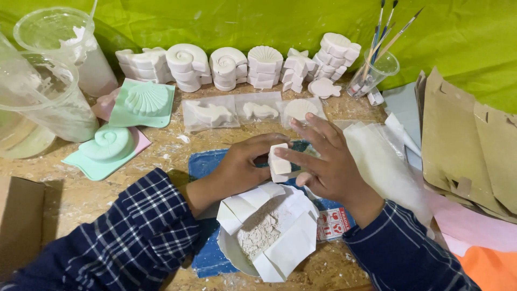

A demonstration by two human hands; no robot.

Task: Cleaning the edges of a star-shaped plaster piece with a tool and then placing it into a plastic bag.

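Plaster block (279,161), small, white and matte with squared edges, is sitting mid-scene over a blue cloth (207,164), pinched between both hands. Left hand (237,170) is closing its grip on the block's left side, thumb on top; right hand (328,161) is pressing fingertips narrowly against the block's right face, the other fingers splayed. Just near of them, a white dish (231,250) is carrying folded white paper (291,237) dusted with coarse, crumbly powder. On the far side of the wooden worktop (81,199), chalky shell-shaped casts (188,66) are standing stacked in a row. Mint-green rubbery moulds (142,102) are lying far left beside cloudy plastic cups (48,102). Brushes are standing in a clear cup (377,70) far right.
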